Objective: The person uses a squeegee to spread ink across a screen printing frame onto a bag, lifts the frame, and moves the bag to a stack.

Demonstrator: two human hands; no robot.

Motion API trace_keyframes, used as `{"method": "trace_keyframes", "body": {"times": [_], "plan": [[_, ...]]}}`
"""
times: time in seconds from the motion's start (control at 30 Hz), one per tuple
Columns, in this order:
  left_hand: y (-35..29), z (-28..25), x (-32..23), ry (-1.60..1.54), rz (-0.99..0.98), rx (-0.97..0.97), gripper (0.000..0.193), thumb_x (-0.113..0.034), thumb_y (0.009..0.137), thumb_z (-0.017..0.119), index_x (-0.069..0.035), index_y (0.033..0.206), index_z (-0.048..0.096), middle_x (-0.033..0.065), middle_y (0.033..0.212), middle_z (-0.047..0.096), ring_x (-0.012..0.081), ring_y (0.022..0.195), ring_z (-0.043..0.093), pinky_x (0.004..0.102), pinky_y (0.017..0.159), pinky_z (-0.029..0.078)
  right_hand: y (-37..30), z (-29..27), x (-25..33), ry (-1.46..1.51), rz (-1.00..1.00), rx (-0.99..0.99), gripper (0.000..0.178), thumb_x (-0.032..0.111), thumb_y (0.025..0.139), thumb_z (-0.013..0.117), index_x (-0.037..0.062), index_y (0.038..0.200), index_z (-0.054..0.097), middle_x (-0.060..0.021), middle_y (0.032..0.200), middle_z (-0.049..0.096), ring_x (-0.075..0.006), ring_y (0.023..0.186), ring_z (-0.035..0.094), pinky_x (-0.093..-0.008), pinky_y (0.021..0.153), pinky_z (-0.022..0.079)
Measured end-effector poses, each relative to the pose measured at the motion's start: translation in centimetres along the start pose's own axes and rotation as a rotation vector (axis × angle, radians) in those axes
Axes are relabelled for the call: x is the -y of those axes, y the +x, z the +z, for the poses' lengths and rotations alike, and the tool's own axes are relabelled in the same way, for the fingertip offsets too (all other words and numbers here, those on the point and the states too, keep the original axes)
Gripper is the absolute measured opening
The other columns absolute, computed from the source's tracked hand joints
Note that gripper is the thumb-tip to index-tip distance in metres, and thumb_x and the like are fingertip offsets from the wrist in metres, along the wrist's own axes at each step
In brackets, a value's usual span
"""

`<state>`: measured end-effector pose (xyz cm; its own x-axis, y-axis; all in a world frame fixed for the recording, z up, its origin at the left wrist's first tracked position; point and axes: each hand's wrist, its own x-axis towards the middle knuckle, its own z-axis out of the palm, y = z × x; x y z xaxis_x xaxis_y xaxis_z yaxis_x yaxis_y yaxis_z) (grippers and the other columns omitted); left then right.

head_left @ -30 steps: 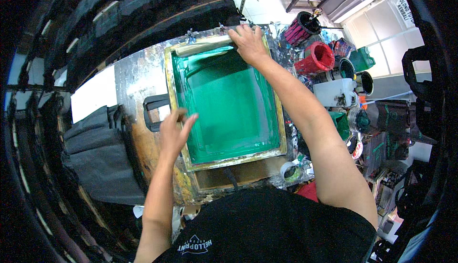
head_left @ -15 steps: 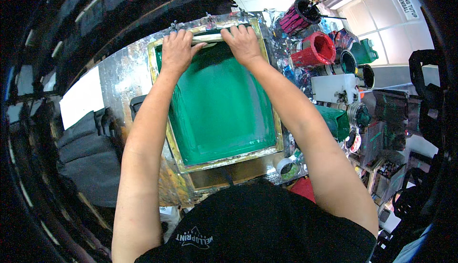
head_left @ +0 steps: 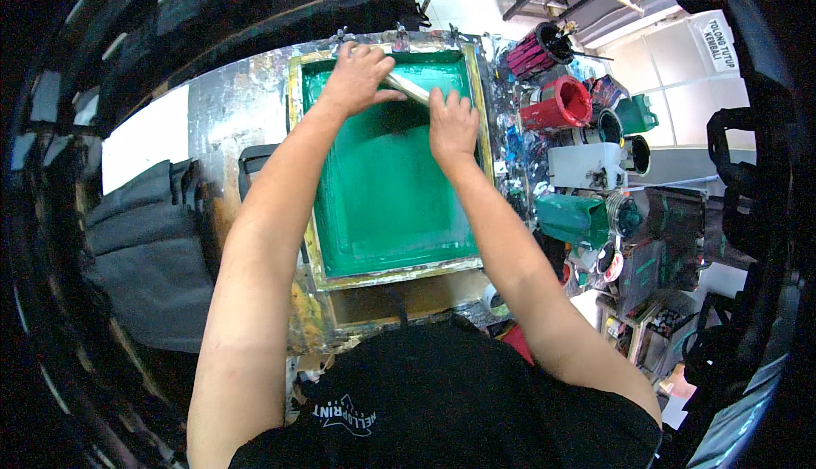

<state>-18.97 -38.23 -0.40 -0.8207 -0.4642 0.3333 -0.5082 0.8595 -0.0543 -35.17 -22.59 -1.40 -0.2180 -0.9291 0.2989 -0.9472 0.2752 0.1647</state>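
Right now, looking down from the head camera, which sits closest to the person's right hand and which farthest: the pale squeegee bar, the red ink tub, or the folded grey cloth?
1. Pale squeegee bar: on the green screen, touching the right hand.
2. Red ink tub: off to the right, beside the frame.
3. Folded grey cloth: far left, beyond the left arm.

Paint-smeared press table (head_left: 223,120) — green-meshed screen frame (head_left: 391,269) flat on it, dark garments (head_left: 144,239) alongside.

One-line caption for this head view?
Both hands, left hand and right hand, grip a squeegee on a green printing screen.
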Motion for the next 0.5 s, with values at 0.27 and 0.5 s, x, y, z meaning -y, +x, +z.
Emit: {"method": "trace_keyframes", "body": {"times": [0.27, 0.5], "plan": [[0.6, -2.4, -0.5, -0.133, 0.208, 0.289, 0.085, -0.085, 0.073, 0.061, -0.007, 0.105, 0.068, 0.0117, 0.106, 0.065, 0.0326, 0.11, 0.059, 0.048, 0.103, 0.04, -4.5, -3.7, 2.8, 0.075, 0.213, 0.289, 0.027, 0.02, 0.092, 0.067, 0.0137, 0.115, 0.055, -0.0099, 0.101, 0.063, -0.0302, 0.093, 0.067, -0.0422, 0.074, 0.056], [-1.7, -4.6, -0.1, -0.032, -0.006, 0.08, 0.058, -0.065, 0.083, 0.067, -0.01, 0.099, 0.066, 0.0077, 0.099, 0.065, 0.0284, 0.102, 0.062, 0.0457, 0.095, 0.044, 0.2, -3.9, -1.2, 0.221, -0.114, 0.102, 0.028, 0.015, 0.093, 0.059, 0.016, 0.121, 0.061, -0.0103, 0.103, 0.065, -0.0298, 0.101, 0.065, -0.0489, 0.081, 0.049]]}}
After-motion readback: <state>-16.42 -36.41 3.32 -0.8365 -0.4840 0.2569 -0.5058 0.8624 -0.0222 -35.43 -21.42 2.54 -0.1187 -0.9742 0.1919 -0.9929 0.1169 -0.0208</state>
